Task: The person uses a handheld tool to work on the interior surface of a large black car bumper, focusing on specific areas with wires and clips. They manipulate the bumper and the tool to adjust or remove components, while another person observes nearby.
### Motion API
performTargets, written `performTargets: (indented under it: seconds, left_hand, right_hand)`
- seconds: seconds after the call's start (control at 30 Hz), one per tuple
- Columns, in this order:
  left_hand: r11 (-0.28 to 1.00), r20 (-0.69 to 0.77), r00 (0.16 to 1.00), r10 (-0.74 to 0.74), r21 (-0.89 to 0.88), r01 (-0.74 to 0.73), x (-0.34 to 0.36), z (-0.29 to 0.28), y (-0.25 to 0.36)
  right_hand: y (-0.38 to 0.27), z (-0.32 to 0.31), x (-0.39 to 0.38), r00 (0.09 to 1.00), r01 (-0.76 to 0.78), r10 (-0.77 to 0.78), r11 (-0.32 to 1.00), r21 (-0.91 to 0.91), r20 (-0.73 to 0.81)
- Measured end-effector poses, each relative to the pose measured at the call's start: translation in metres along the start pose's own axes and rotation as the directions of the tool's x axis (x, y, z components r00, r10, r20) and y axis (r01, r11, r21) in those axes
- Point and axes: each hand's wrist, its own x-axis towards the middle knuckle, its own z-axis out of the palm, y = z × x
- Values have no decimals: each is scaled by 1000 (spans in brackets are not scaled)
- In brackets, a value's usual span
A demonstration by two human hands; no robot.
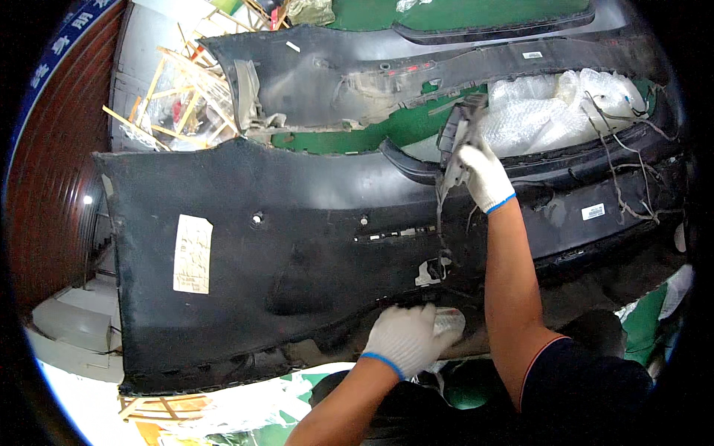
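Observation:
A large black car bumper (312, 253) lies before me with its inner side up, a pale written label on its left part. My right hand (487, 175), in a white knit glove, is closed around a dark grey plastic bracket (462, 134) above the bumper's opening. Thin wiring hangs below the bracket. Near the bumper's close edge, my gloved left hand (405, 338) has its fingers curled beside a pale, shiny, rounded piece (451, 321). That piece seems to sit between thumb and fingers; its kind is unclear.
Another black bumper (312, 67) lies behind. Bubble wrap (543, 111) fills the opening at right, with loose wires (632, 163) across it. Wooden strips and clear plastic (186, 97) are piled at far left, near a brown roller shutter (59, 156). The floor is green.

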Motion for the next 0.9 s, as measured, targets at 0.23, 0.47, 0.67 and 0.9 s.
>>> performTargets:
  seconds: [0.23,0.47,0.67,0.9]
  left_hand:
    - [957,-8,996,84,-277,-83,-55,1,-25]
    - [871,-267,952,149,-420,-254,-85,-1,-27]
    - [877,-269,951,153,-406,-256,-106,-11,-37]
    - [903,-261,956,132,-366,-225,-105,-15,-41]
  right_hand:
    - [59,95,-26,829,362,133,612,-703,543]
    - [139,168,-97,752,421,355,390,-819,555]
    - [170,176,-105,772,484,325,257,-837,546]
    - [173,182,-107,782,451,359,238,-860,510]
